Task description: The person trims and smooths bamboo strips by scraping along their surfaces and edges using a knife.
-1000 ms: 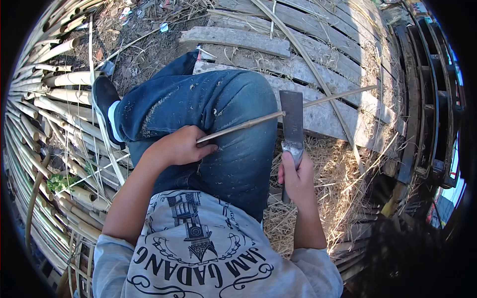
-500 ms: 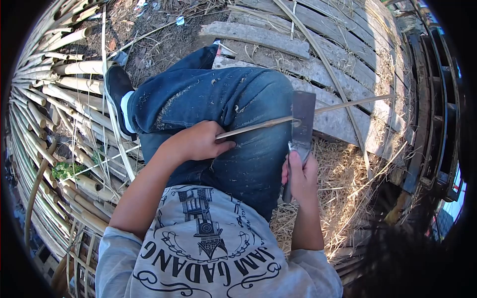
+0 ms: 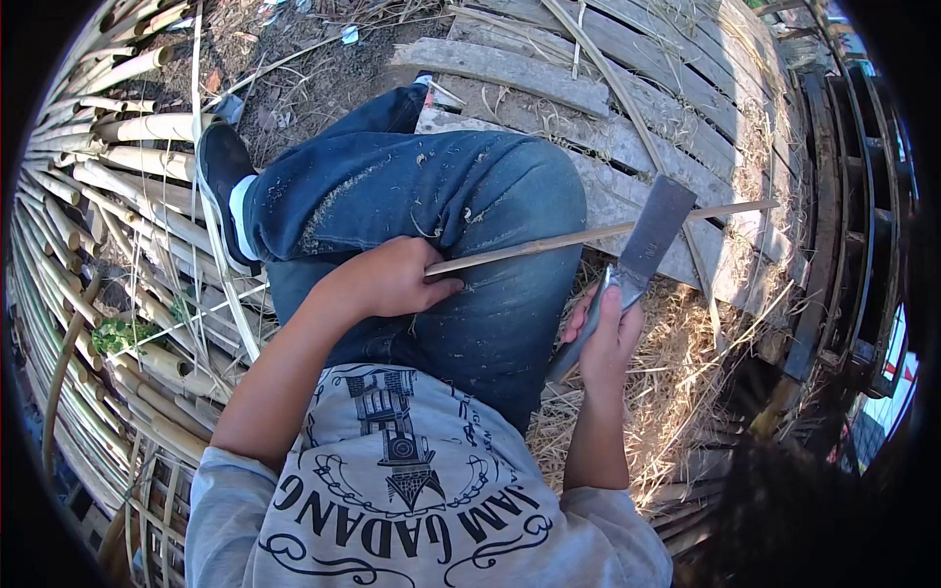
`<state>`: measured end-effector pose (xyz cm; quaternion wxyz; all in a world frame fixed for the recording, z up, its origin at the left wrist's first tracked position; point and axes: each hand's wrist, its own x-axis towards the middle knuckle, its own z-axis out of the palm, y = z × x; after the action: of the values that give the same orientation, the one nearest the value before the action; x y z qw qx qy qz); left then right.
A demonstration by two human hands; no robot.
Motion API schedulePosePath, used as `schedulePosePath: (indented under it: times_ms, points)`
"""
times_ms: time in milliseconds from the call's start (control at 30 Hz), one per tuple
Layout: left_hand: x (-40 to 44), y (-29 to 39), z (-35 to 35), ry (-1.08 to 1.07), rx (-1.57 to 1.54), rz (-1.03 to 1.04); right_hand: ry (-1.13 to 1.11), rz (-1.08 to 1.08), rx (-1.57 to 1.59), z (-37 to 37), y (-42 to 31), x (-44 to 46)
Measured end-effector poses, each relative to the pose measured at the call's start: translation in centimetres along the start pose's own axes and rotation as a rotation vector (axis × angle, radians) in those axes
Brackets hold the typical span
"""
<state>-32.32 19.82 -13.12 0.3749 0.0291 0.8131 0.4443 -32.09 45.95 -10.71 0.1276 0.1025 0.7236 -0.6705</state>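
Observation:
Over my bent knee lies a thin bamboo strip (image 3: 549, 243), reaching out to the right above the pallet. My left hand (image 3: 397, 279) is closed around its near end, close to my thigh. In my right hand (image 3: 610, 328) is a cleaver-like knife (image 3: 659, 227) with a broad, squared-off metal blade and a grey handle. The blade crosses the far half of the strip and hides a short piece of it. Whether the edge touches the strip I cannot tell. Small shavings cling to my jeans (image 3: 372, 191).
Many bamboo poles (image 3: 162, 127) are stacked along the left side. A weathered wooden pallet (image 3: 676, 147) with a loose board (image 3: 505, 73) lies ahead and to the right. Straw-like shavings (image 3: 676, 392) cover the ground by my right arm. Dark slatted structures (image 3: 833, 216) stand at far right.
The knife has slid outward to the right along the strip, and its blade now leans further right. My left hand keeps its hold in nearly the same spot.

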Motion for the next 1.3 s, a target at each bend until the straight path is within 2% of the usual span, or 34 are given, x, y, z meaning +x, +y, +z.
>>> schedulePosePath:
  times_ms: [67,133,167,267,433,633,733,833,900,1000,1033,1067,1133,1167,1200,1233,1267,1300]
  points:
    - [-0.1,-0.1,0.0,0.026,-0.004,0.036,-0.030,0.020,-0.007,0.1,-0.1,-0.4]
    - [0.0,-0.2,0.0,0.017,0.003,0.039,-0.306,-0.031,-0.402,0.1,-0.6,-0.6]
    - [0.1,-0.3,0.0,0.014,0.002,0.038,-0.304,-0.035,-0.405,0.0,-0.6,-0.5]
    - [-0.1,-0.1,0.1,0.043,-0.003,0.056,0.015,-0.018,-0.023,0.2,0.4,-0.2]
    - [0.1,-0.4,0.1,0.028,0.004,0.056,-0.086,-0.029,-0.116,1.2,1.4,-1.1]
    - [-0.6,0.2,-0.5,0.006,0.023,0.003,-0.001,-0.042,-0.141,2.1,1.8,-1.5]
    - [0.2,-0.8,0.5,0.104,-0.047,0.137,-0.021,-0.103,-0.245,1.0,1.9,-0.7]
    - [-0.7,0.9,-0.1,0.083,-0.024,-0.003,-0.047,-0.076,-0.206,1.2,2.4,-0.4]
    - [-0.4,-0.1,0.2,0.066,0.019,0.047,-0.018,-0.083,-0.228,1.4,2.2,-0.5]
    - [-0.4,0.5,0.1,0.022,-0.005,-0.004,-0.001,-0.113,-0.246,1.6,0.7,-0.8]
    - [-0.3,0.5,0.1,0.020,0.044,0.015,-0.006,-0.187,-0.272,1.4,1.9,-0.6]
    - [-0.4,0.2,0.5,0.087,-0.008,0.060,0.027,-0.131,-0.238,1.6,1.3,-0.9]
    - [0.2,-0.8,1.1,0.038,-0.068,0.056,0.032,-0.166,-0.201,1.7,1.3,-0.9]
    - [-0.1,-0.1,0.6,0.037,0.003,0.074,0.014,-0.043,-0.186,2.0,-0.4,-1.3]
    - [-0.2,-0.2,0.5,0.061,0.009,0.137,-0.001,-0.063,-0.085,2.4,-0.7,-1.2]
    - [-0.1,-0.8,0.7,0.088,0.062,0.191,-0.044,-0.070,-0.127,1.5,2.9,-0.4]
    - [-0.3,-1.0,0.8,0.114,0.044,0.198,0.182,-0.117,-0.110,2.2,6.1,-0.4]
    - [-0.4,-0.9,0.6,0.104,0.063,0.238,0.136,-0.133,-0.092,4.3,7.0,0.3]
